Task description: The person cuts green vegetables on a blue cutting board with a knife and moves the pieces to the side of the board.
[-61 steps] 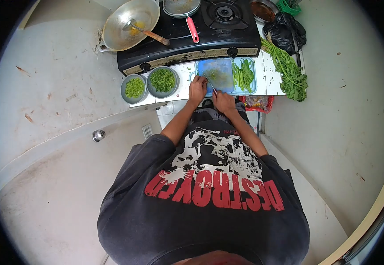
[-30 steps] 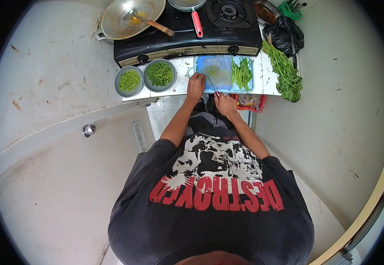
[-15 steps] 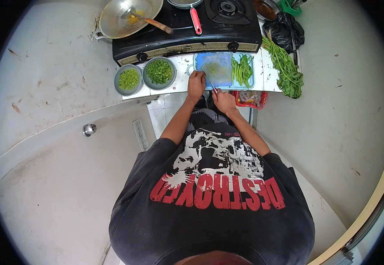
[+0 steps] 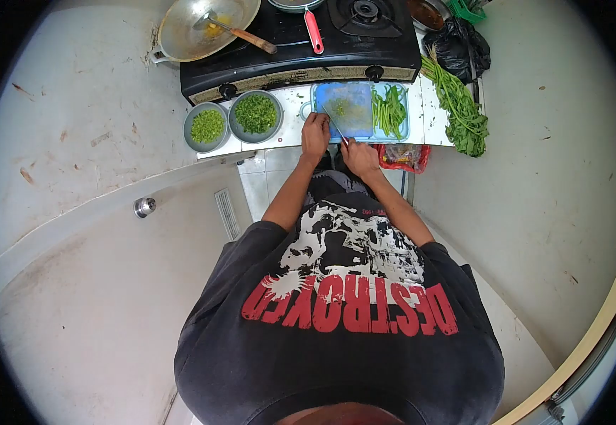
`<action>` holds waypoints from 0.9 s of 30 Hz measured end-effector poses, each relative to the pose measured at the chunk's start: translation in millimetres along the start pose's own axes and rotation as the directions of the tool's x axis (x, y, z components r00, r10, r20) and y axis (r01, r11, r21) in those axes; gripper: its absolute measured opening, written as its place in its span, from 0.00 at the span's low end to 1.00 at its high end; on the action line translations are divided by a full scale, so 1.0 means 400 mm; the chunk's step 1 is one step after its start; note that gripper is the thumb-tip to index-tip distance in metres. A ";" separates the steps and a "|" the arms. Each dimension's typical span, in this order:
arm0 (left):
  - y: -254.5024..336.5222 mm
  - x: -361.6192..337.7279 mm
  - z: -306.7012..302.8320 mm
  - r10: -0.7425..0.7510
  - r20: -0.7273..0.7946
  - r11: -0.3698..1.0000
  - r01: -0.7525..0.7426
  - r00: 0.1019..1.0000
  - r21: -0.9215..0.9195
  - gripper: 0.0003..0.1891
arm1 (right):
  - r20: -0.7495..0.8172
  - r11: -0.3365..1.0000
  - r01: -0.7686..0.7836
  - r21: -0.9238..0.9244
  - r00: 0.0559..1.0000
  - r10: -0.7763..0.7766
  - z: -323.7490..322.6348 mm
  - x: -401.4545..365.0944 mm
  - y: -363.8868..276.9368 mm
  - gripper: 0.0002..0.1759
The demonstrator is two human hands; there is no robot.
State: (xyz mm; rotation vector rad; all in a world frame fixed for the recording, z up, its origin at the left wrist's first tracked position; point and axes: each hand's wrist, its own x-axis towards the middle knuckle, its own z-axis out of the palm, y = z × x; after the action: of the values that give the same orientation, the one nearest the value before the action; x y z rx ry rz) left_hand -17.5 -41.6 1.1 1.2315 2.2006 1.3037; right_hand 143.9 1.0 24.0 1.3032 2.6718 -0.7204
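Observation:
My right hand [image 4: 360,157] is closed around the handle of a knife [image 4: 333,123], whose blade slants up and left over a blue cutting board [image 4: 356,129]. At the board's left edge, beside the blade, my left hand [image 4: 316,134] has its fingers drawn together; whatever they pinch is too small to make out. Finely chopped green bits [image 4: 343,110] lie on the board. Cut green stems and leaves [image 4: 389,112] rest at the right, on the light-blue tray [image 4: 405,131] under the board.
Left of the board stand a bowl of chopped leaves [image 4: 255,115] and a bowl of chopped stems [image 4: 207,127]. Behind is a black gas stove [image 4: 301,60] with a wok [image 4: 180,35] and a red-handled pan [image 4: 314,32]. Leafy greens [image 4: 464,113] and a black plastic bag [image 4: 460,53] lie right.
My right hand and the knife handle have shifted very slightly up toward the board. My left hand stays at the board's left edge; the bowls and greens are unchanged.

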 end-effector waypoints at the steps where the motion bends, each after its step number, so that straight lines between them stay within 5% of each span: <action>1: -0.002 0.001 0.001 -0.003 0.006 1.000 0.003 1.000 0.003 0.06 | -0.003 1.000 0.000 0.002 1.000 0.000 -0.006 -0.009 0.001 0.24; 21: 0.002 0.003 -0.003 0.027 0.018 0.997 -0.028 0.999 0.072 0.07 | 0.040 1.000 -0.015 0.025 0.999 0.014 -0.007 0.014 -0.011 0.25; 27: -0.003 0.004 -0.006 0.086 0.020 0.965 -0.088 0.996 0.249 0.06 | 0.045 1.000 -0.004 0.021 0.999 0.003 -0.011 0.011 -0.005 0.24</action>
State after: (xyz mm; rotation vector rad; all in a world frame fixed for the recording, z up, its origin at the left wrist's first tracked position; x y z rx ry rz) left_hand -20.4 -42.1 1.6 1.4351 2.3854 1.0719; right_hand 140.1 5.1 27.3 1.2809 2.6334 -0.7692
